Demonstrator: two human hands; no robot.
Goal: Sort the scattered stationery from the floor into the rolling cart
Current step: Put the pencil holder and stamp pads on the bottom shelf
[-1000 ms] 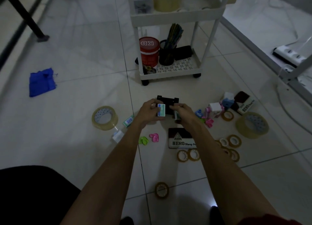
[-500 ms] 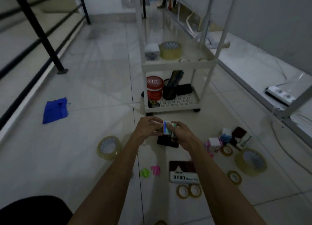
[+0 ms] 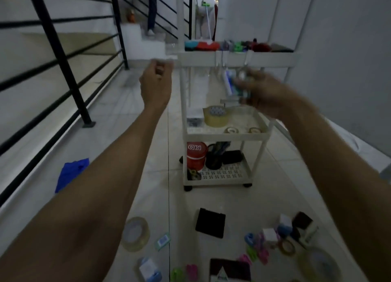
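The white rolling cart [image 3: 227, 134] stands ahead with three tiers. My right hand [image 3: 262, 91], blurred by motion, grips small white and blue boxes [image 3: 231, 84] just under the cart's top tier and above the middle tier. My left hand [image 3: 156, 80] is raised to the left of the cart, fingers loosely curled, holding nothing that I can make out. Scattered stationery lies on the floor below: a black case [image 3: 210, 223], a large clear tape roll [image 3: 135, 233], small boxes [image 3: 148, 268], coloured clips [image 3: 254, 251], a stamp pad box [image 3: 229, 271].
The middle tier holds a tape roll [image 3: 216, 116]; the bottom tier holds a red tub [image 3: 196, 154] and a pen cup [image 3: 214, 157]. A black railing [image 3: 61, 55] runs along the left. A blue cloth [image 3: 70, 172] lies on the floor. A wall rises at right.
Both hands rose from floor level to the cart's upper tiers. They separated: the right hand kept the small boxes, the left let go and moved left. The view tilted up.
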